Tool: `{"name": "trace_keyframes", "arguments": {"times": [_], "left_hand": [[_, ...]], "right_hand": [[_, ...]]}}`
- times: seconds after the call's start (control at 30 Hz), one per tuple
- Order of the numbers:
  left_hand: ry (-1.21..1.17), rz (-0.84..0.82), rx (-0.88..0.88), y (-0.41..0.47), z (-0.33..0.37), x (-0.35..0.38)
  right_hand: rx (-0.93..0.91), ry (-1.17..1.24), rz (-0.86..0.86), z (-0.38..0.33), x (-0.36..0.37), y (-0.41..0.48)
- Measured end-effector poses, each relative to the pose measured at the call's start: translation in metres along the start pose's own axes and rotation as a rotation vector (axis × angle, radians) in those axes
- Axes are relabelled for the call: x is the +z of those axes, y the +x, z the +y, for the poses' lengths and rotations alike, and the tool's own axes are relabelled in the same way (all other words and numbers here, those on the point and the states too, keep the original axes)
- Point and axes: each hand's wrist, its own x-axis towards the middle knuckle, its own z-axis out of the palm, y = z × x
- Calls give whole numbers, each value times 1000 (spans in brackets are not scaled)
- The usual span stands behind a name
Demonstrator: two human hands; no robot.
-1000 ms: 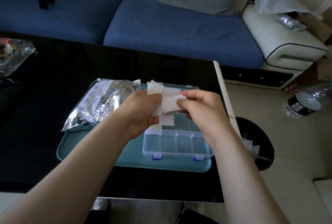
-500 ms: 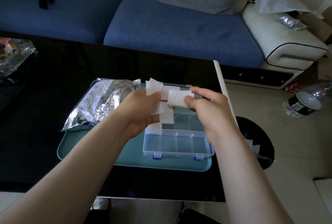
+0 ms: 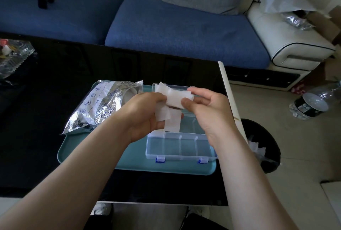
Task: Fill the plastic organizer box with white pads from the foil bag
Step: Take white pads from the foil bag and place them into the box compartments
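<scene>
**Hands on white pads [image 3: 171,122] above organizer box [image 3: 180,156]**

Head view, as I watch remotely. Left hand [image 3: 145,117] is curled round a loose bunch of white pads. Several sheets fan out above and below its fingers, and one hangs down toward the box. Right hand [image 3: 208,113] pinches the top pad [image 3: 180,98] between thumb and fingers, at the right edge of that bunch. The two hands are close together and joined only through the pads. I cannot tell how many sheets the left hand grips.

Organizer box is clear plastic and sits on the right half of a teal tray [image 3: 129,163], directly beneath the hands. Its lid [image 3: 177,87] is folded back on the far side. Two blue latches show on the near wall. Four compartments of the front row face me. The rows behind are mostly hidden by the hands and pads.

Foil bag [image 3: 103,106] lies on the tray's left part, just beside the left hand, with its lower corner hanging over onto the black table [image 3: 36,137]. Its end nearest the box appears open.

Surroundings: blue sofa [image 3: 184,32] beyond the table, a dark bin [image 3: 267,157] on the floor at the table's right edge with white scraps inside, and a plastic bottle [image 3: 311,104] lying farther right.
</scene>
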Motion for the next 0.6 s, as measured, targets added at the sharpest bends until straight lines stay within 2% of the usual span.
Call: {"name": "trace_keyframes", "arguments": {"times": [0.17,0.23,0.43,0.6], "left_hand": [[59,70,32,3,-2,-2],[74,99,35,3,-1,-2],[90,115,41,3,0,-2],[117,133,57,2,-1,0]], "right_hand": [[38,48,66,-5,-2,-1],[49,76,24,-9,-3,-2],[-20,-124,-302,-14,-1,-9],[-123,-389,-303,-5,5,-10]]}}
